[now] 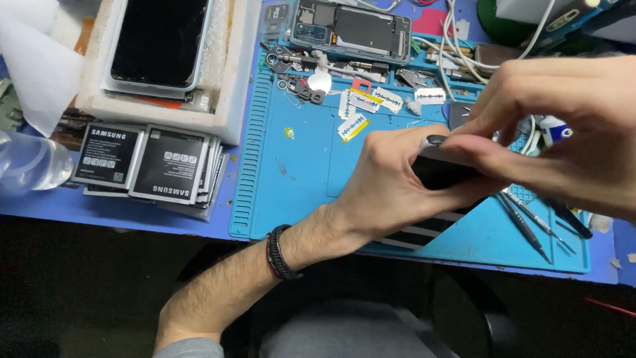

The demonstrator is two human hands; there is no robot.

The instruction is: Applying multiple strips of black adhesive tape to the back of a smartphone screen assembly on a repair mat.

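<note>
Left hand point(391, 185) cupping a dark phone point(440, 171) from below, grip pinching its near edge, right hand point(563, 132) pressing fingertips along its top edge, phone hovering above the blue mat point(298, 172) on the bench

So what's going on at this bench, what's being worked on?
A person is holding a dark phone on edge over a blue repair mat. The left hand grips it from below, while the right hand pinches along its top edge. An opened phone with its insides showing lies at the back of the mat, with razor blades in front of it, screwdrivers at the right and a stack of phone batteries at the left.
</note>
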